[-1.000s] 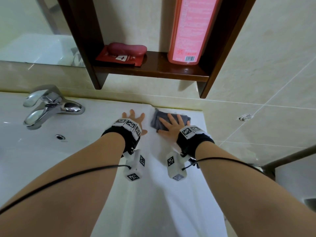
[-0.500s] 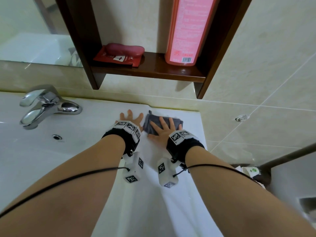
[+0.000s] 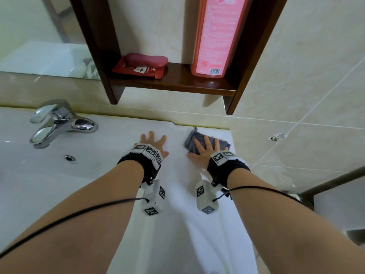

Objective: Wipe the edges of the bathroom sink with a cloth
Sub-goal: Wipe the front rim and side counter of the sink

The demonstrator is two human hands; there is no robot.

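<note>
A small grey cloth lies crumpled on the white sink's rim, at its back right corner near the wall. My right hand presses flat on the cloth with straight, spread fingers. My left hand rests flat on the bare rim a short way to the left of the cloth, fingers spread. Both wrists wear black bands with white marker blocks.
A chrome faucet stands at the back left, with an overflow hole below it. A dark wooden shelf above the rim holds a tall pink bottle and a red soap packet. Beige tiled wall lies behind and to the right.
My right hand has slid the cloth to the right along the back rim, away from my left hand. The left hand stays flat in about the same spot.
</note>
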